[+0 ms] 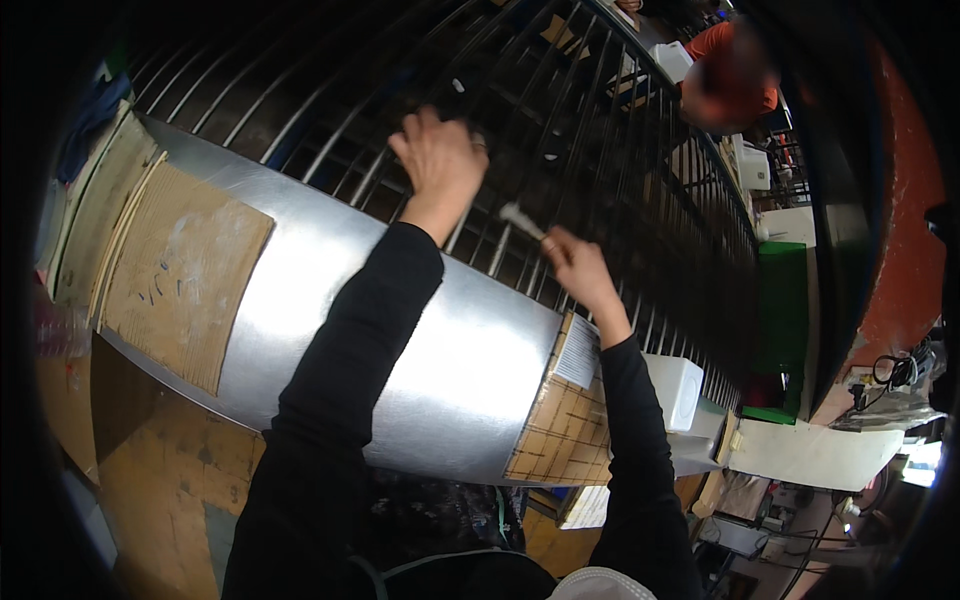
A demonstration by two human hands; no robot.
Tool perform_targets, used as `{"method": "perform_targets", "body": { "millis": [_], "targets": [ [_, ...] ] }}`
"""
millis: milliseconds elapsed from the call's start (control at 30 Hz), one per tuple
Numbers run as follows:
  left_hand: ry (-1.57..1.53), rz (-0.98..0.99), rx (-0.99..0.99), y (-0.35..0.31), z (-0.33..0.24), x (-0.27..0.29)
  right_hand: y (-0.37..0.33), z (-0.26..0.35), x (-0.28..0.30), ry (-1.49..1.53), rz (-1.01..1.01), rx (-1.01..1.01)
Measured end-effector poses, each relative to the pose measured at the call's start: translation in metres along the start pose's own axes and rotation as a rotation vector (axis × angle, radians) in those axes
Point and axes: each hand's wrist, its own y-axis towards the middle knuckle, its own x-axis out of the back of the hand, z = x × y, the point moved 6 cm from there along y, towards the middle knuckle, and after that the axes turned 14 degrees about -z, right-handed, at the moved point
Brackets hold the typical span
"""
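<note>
Tool [522,219] with a white head juts far-left from the right hand [582,272], fingers clamped on its handle, above the bars [327,152]; probably light, stiff, best gripped there. Left hand [442,165]: fingers bent, cannot tell whether closed.

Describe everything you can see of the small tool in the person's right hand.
The tool has a pale, whitish head, broader than its thin, tan-looking handle; blur hides the material. The right hand grips the handle's end. It slants, head toward the picture's upper left, over the metal bars. Whether it touches them, I cannot tell.
</note>
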Motion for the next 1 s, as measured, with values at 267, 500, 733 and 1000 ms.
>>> {"method": "perform_targets", "body": {
  "millis": [267, 500, 733, 1000],
  "targets": [
    [-0.036, 0.043, 0.141, 0.002, 0.016, -0.009, 0.031, -0.011, -0.021, -0.187, -0.156, -0.012],
    [-0.008, 0.038, 0.135, 0.002, 0.011, -0.014, 0.078, -0.04, -0.032, -0.201, -0.289, -0.06],
    [-0.068, 0.042, 0.13, -0.006, 0.004, -0.017, 0.071, -0.068, -0.015, 0.077, -0.251, -0.136],
    [-0.059, 0.064, 0.142, -0.006, 0.004, -0.021, 0.076, -0.093, -0.008, 0.189, -0.49, -0.177]
  ]
}}
